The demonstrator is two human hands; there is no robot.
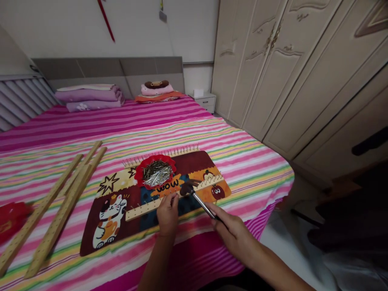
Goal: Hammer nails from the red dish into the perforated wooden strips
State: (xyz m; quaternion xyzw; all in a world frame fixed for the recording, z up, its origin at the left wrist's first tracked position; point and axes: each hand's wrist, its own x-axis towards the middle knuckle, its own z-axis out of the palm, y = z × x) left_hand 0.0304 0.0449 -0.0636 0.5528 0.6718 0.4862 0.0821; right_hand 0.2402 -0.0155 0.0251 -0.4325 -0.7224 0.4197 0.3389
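My left hand [168,212] is closed in a pinch over a pale wooden strip [141,211], on what looks like a thin nail, barely visible at the fingertips. Several nails stand upright along this strip, which has rows of small holes. In my right hand [238,234] is a hammer [202,203] with a metal shaft; its dark head hovers just right of my left fingertips. Behind the strip, a red scalloped bowl [138,176] holds many loose nails. A patterned mat [131,232] with a cat drawing lies underneath.
Another strip [184,151] studded with nails lies along the mat's far edge. Several bare wooden strips [62,216] lie to the left, near a second red dish [13,218]. Everything rests on a striped bed [251,161]. Folded bedding [91,96] sits by the headboard; a wardrobe [273,72] stands right.
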